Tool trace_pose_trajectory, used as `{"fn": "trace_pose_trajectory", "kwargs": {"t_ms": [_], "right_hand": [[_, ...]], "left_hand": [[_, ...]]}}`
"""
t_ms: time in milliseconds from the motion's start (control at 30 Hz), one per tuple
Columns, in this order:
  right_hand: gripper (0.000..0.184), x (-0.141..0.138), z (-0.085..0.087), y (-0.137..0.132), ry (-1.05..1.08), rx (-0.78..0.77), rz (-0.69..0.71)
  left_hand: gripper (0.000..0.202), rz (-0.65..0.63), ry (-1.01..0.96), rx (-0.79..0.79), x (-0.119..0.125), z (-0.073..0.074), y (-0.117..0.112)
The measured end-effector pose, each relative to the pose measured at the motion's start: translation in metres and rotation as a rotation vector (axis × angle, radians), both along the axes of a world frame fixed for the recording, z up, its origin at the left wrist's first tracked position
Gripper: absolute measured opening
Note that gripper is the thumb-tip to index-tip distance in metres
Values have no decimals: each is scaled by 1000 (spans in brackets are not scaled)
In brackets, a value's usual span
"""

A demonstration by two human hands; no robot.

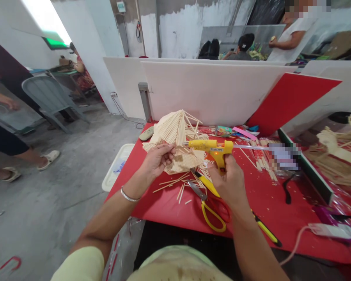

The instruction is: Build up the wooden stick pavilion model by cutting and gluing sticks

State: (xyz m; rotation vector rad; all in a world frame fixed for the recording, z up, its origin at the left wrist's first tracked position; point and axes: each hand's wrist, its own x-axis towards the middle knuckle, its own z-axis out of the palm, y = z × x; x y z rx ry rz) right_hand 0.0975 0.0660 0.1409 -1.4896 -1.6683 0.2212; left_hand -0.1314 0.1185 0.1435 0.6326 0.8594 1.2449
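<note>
Head view: a person's two bare hands work over the near-left part of a red counter [269,203], with both things they hold in plain sight.
Left hand: the left hand [156,160] has its grip pinched shut on the near-left edge of a pale wooden-stick model [175,134], thumb on top and fingers beneath.
Right hand: the right hand [229,181] has its grip wrapped tight around the handle of a yellow plastic hot-glue gun [212,147], whose nozzle points left and meets the model.
Where the model is: it sits towards the counter's back-left corner, resting on the red top and partly lifted by the left hand.
How it should handle: it looks very light and stiff but brittle. It is made of many thin sticks laid side by side, and these could likely snap or come apart at the joints under a squeeze.
Where to hold: judging by its build, the denser slabs of packed sticks are safer than the lone struts jutting out at the back.
Glue gun: rigid and easy to hold by the handle, though the tip is probably hot.
On the counter: loose thin wooden sticks [171,183] lie just in front of the model. Yellow-handled scissors [213,212] lie near the front edge, beneath the right hand.
Surface: smooth, flat and red, dusted with stick fragments.
Room: a white partition board [210,89] stands along the counter's back edge and a slanted red board [289,99] stands at the back right. A grey plastic chair [51,97] stands on the concrete floor [61,195] to the left. Other people stand or sit well away.
</note>
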Motion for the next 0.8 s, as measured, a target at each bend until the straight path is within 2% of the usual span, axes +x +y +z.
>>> {"fn": "trace_pose_trajectory", "kwargs": {"t_ms": [200, 500, 800], "right_hand": [[36, -15, 2, 5, -198, 105, -81], [34, -23, 3, 11, -358, 196, -120], [29, -22, -5, 15, -417, 327, -102]], "left_hand": [[21, 8, 13, 35, -1, -2, 2], [18, 18, -7, 36, -2, -9, 5], [11, -44, -118, -86, -4, 1, 3]]}}
